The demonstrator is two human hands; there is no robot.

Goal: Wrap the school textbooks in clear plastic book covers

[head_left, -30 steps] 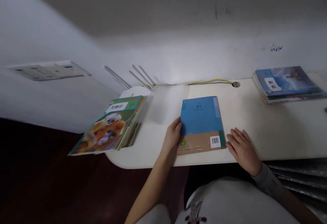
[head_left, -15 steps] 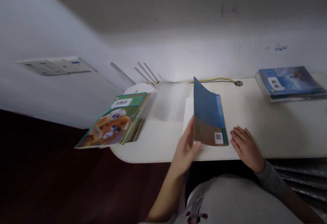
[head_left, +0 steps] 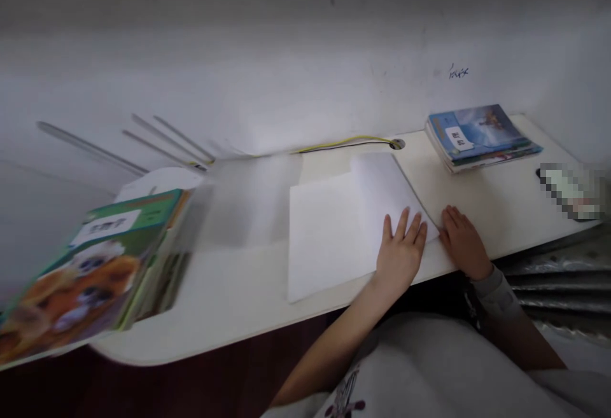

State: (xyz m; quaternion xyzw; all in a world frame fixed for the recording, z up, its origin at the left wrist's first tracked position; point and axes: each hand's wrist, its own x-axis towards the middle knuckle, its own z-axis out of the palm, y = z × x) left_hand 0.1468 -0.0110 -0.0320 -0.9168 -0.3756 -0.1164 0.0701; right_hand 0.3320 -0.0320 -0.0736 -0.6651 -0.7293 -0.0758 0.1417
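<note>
An opened book with blank white pages (head_left: 329, 233) lies on the white desk (head_left: 229, 291) in front of me. My left hand (head_left: 401, 252) rests flat on its right-hand page, fingers spread. At the book's right edge, my right hand (head_left: 463, 243) lies on the desk with its fingers fairly straight and nothing visible in them. The book's cover faces down and is hidden.
A stack of books with a green cover (head_left: 95, 265) is at the left end. Another stack with a blue cover (head_left: 482, 132) sits at the back right, near a pixelated phone-like object (head_left: 568, 192). A yellow cable (head_left: 344, 143) runs along the wall to a desk hole.
The blue-brown cover has gone from sight, and white pages now lie open. My left hand has moved from the cover's left edge onto the right page. The view has shifted right.
</note>
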